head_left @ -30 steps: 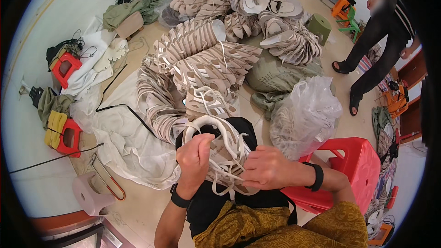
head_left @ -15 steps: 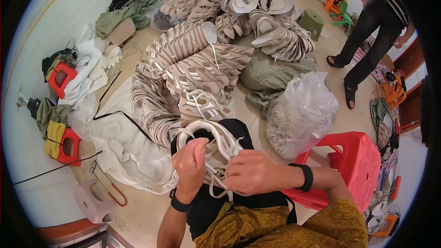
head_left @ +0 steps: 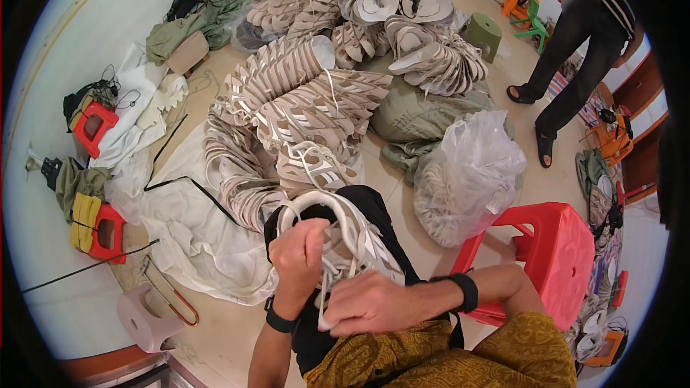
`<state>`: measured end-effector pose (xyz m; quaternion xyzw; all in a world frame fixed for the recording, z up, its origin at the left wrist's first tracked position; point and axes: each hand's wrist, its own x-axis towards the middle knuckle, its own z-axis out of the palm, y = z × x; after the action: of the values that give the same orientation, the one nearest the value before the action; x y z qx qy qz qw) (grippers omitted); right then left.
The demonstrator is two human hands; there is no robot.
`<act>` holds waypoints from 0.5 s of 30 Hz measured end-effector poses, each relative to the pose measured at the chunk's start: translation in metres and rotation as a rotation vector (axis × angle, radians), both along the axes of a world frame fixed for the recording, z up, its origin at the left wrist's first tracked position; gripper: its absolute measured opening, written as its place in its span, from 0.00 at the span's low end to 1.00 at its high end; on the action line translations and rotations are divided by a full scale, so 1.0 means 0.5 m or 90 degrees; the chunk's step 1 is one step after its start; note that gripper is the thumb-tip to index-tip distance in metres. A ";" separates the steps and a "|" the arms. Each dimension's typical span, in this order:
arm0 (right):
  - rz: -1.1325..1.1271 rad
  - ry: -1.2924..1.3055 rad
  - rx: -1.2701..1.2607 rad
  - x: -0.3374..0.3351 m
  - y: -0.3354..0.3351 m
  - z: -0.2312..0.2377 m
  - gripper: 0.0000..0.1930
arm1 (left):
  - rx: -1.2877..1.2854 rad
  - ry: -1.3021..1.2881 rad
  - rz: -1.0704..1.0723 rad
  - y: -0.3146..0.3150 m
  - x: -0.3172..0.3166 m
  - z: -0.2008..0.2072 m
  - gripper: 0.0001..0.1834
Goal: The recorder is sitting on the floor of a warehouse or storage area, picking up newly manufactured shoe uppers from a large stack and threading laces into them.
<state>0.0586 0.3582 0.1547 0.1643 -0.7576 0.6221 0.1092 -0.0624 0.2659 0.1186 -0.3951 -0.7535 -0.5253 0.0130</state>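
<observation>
A beige and white shoe upper (head_left: 370,243) rests on the dark cloth (head_left: 363,197) over my lap, its padded collar turned away from me. At its left side my left hand (head_left: 298,259) is closed in a fist, gripping the upper; the exact spot under its fingers is hidden. My right hand (head_left: 366,303) is closed too, low over the near end of the upper. It pinches a light shoelace (head_left: 323,307), which runs from the eyelets down beside the fingers. Just beyond the collar lies another laced shoe upper (head_left: 313,167), at the edge of a large heap.
Stacked shoe uppers (head_left: 302,93) fill the floor ahead. A clear plastic bag (head_left: 471,179) and a red stool (head_left: 553,259) stand at my right. White sheeting (head_left: 201,244) spreads on the left, near a pink stool (head_left: 147,320). A person (head_left: 586,50) stands at the far right.
My right hand has moved left and toward me with the shoelace, uncovering the upper's right side. My left hand stays at the upper, almost unmoved.
</observation>
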 end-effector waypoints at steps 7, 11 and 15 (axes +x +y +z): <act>-0.195 0.093 0.182 -0.012 0.122 0.009 0.11 | -0.072 0.023 -0.284 -0.058 0.013 0.066 0.15; -0.205 -0.049 0.120 -0.004 0.167 -0.014 0.15 | -0.134 0.151 -0.296 -0.064 0.029 0.053 0.16; -0.289 0.074 0.308 -0.020 0.156 -0.062 0.14 | -0.041 -0.033 -0.270 -0.081 0.021 0.051 0.09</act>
<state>0.0484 0.4360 0.1237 0.0480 -0.8931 0.3737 0.2456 -0.0519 0.2254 0.1442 -0.5315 -0.6699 -0.5019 -0.1300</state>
